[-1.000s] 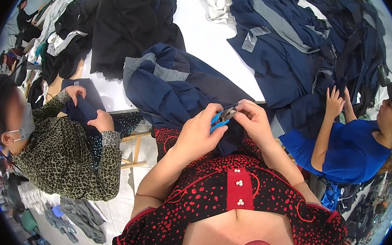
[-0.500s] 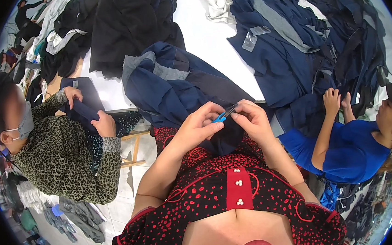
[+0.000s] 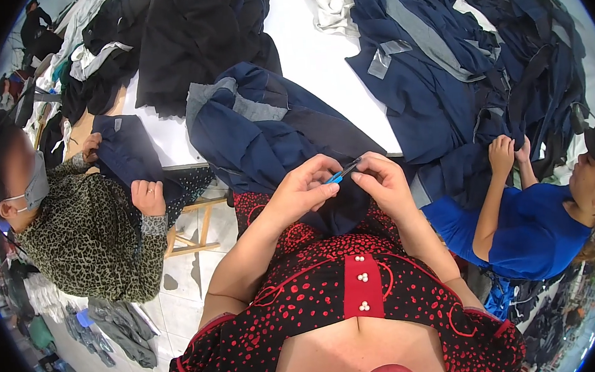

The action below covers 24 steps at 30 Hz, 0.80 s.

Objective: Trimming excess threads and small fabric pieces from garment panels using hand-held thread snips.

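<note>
A black garment (image 3: 305, 283) with red spots fills the lower centre, trimmed with red piping (image 3: 404, 254). Its red front panel (image 3: 352, 288) carries three pearly button clusters (image 3: 363, 278); the short sleeves (image 3: 206, 357) have red edging.

Left fingers (image 3: 318, 162) curled, right fingers (image 3: 375, 162) apparently pinched together

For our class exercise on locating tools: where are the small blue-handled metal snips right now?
In the head view, just right of centre, the snips are in the person's left hand, blades toward the right hand, over dark navy cloth.
</note>
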{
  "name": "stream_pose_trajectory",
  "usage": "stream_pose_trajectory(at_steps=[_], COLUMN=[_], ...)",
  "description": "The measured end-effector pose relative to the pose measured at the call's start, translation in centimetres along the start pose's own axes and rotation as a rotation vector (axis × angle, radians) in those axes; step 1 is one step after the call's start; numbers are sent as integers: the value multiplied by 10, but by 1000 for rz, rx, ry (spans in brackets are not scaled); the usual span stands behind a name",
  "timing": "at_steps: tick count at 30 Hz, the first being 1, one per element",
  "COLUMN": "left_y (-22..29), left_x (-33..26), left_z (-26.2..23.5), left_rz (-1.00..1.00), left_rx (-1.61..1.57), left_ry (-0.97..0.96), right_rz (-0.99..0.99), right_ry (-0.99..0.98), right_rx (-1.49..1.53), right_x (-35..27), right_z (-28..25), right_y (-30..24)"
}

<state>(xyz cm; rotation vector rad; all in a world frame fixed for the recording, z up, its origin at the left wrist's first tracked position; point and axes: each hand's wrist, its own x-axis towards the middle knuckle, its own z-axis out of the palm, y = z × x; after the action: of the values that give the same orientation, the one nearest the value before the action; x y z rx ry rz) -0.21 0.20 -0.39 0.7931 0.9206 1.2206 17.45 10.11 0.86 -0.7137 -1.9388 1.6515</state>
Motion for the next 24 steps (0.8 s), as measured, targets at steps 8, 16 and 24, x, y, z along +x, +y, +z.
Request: stream_pose_trajectory(at_steps=[8,16,24], left_y=[5,-9,-4], left_x=[-2,-1,-5], left_z=[-4,4,5], left_rz=[-132,134,91], left_rx=[-373,187,207], left_ry=[-134,37,88], right_rz=[57,116,50], right_ry=[0,21,5], right_rx=[132,174,129], right_x=[-1,-3,-3], right_z=[0,0,0], right_y=[-2,0,-2])
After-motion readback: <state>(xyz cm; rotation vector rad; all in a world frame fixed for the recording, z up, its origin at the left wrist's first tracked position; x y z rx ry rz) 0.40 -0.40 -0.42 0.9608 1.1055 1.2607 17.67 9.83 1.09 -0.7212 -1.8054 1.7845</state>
